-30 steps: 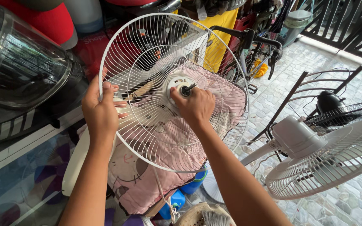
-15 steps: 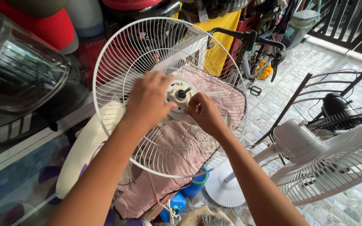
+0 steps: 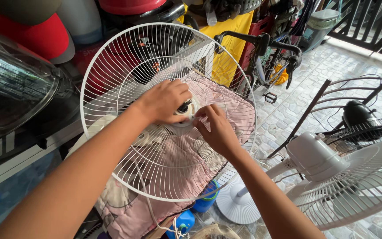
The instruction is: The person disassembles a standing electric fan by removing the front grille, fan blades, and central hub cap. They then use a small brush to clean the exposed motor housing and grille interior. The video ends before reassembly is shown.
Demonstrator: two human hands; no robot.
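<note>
Head view, hub: both hands now meet at the middle of the white wire fan guard [image 3: 166, 110], where a dark shaft tip [image 3: 184, 107] pokes out of the round white hub [image 3: 186, 116].

Head view, left hand: the left hand [image 3: 166, 102] has come in from the guard's rim, where it steadied the cage a second ago, and now lies curled over the hub's left side, fingers closed against the plastic round the shaft.

Head view, right hand: the right hand [image 3: 217, 130] has slid a little lower and to the right of the hub; its fingertips [image 3: 202, 114] pinch at the hub's edge, closed on it as far as can be told, though any small part between them is hidden.

Head view, meaning of the change: judged from the pose, steadying the cage has given way to two-handed work on the centre fitting, so the guard is now held only through the hub.

Head view, guard's place: tilted up in front of the person, over a pink cloth [image 3: 164, 177] with a white fan body [image 3: 96, 130] partly behind it.

Head view, surroundings: a second white fan [image 3: 332, 177] lies on the tiled floor [image 3: 288, 106] to the right, a dark fan motor on a stand [image 3: 358, 113] beyond it, a bicycle [image 3: 266, 53] further back, and a clear dome-shaped cover [image 3: 9, 88] on the left.
</note>
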